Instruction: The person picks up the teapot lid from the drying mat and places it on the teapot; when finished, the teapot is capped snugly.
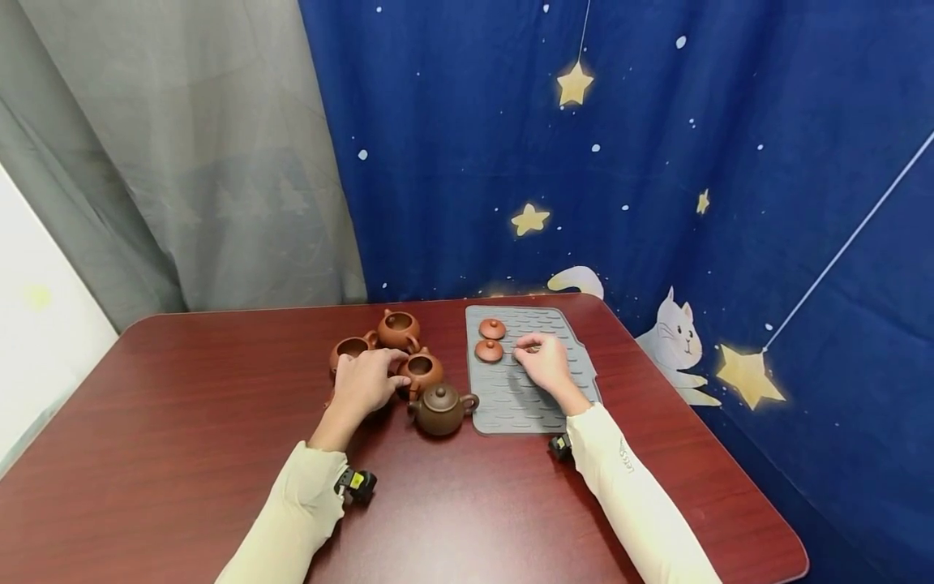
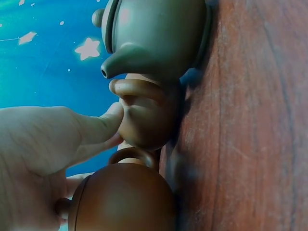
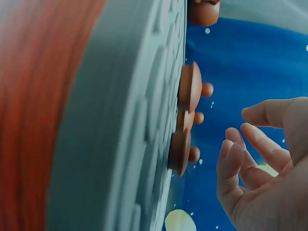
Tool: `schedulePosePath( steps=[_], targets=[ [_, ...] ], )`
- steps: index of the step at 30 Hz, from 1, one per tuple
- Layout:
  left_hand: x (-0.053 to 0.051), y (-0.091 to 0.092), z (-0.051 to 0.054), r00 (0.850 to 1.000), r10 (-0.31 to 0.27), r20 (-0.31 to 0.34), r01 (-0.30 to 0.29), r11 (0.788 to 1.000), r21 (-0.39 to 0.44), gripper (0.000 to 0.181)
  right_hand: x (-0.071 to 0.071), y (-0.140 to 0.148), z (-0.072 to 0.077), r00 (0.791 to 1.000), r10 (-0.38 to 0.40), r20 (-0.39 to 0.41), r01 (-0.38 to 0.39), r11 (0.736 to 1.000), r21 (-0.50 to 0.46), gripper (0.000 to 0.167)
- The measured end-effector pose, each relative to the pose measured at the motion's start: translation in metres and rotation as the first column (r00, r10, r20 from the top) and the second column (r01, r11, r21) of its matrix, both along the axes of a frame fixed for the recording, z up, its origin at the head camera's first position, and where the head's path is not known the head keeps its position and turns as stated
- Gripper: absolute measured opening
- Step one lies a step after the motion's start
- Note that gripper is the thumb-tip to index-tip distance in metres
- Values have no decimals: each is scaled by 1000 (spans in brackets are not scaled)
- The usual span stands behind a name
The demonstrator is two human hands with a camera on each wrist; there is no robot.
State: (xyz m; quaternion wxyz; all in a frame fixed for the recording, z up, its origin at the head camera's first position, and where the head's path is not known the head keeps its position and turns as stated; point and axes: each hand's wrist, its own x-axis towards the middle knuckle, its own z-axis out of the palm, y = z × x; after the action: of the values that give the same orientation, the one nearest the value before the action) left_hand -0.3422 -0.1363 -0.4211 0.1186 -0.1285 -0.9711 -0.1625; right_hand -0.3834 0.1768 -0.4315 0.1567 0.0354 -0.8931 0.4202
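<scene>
“Teapots [image 1: 430, 378], five by my count, cluster on the tabletop [image 1: 219, 389]. What's farthest left?”

“A lidless reddish pot [image 1: 346, 349], partly behind the left hand [image 1: 368, 380]. Below that hand the left wrist view shows a lidded pot [image 2: 125, 202], its knob right by the fingers.”

“Is that hand gripping anything?”

“I can't tell. Thumb and forefinger stand apart at the edge of the middle lidless pot, touching it or nearly so. Another lidless one, the back pot [image 1: 398, 329], sits just beyond.”

“How would they handle?”

“Like fired clay, I'd guess: stiff, fairly light, smooth enough to slip, easily chipped. I'd hold one around the belly or by its loop handle, and spare the spout.”

“And the dark teapot [image 1: 440, 415], next along?”

“Upright, lid on. That lid is probably loose, so a fingertip on its knob would be wise if it's tipped.”

“Then the grey mat [image 1: 503, 415]?”

“It carries a far lid [image 1: 492, 328] and a near lid [image 1: 489, 352], and the right wrist view shows three lids there, knobs up. Pinch those by the knob. The right hand [image 1: 543, 365] hovers over the mat, fingers loosely bent and parted, holding nothing.”
</scene>
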Motion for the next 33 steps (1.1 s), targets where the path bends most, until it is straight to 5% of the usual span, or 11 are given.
schedulePosePath(
  steps=[15, 33],
  targets=[
    [-7, 0, 0, 1000, -25, 3, 26, 999, -31, 43, -20, 18, -4, 993, -76, 91, 70, 995, 64, 17],
    [-10, 0, 5, 997, -13, 70, 20, 993, -112, 46, -26, 22, -10, 986, -14, 164, -10, 990, 143, 13]
  ],
)
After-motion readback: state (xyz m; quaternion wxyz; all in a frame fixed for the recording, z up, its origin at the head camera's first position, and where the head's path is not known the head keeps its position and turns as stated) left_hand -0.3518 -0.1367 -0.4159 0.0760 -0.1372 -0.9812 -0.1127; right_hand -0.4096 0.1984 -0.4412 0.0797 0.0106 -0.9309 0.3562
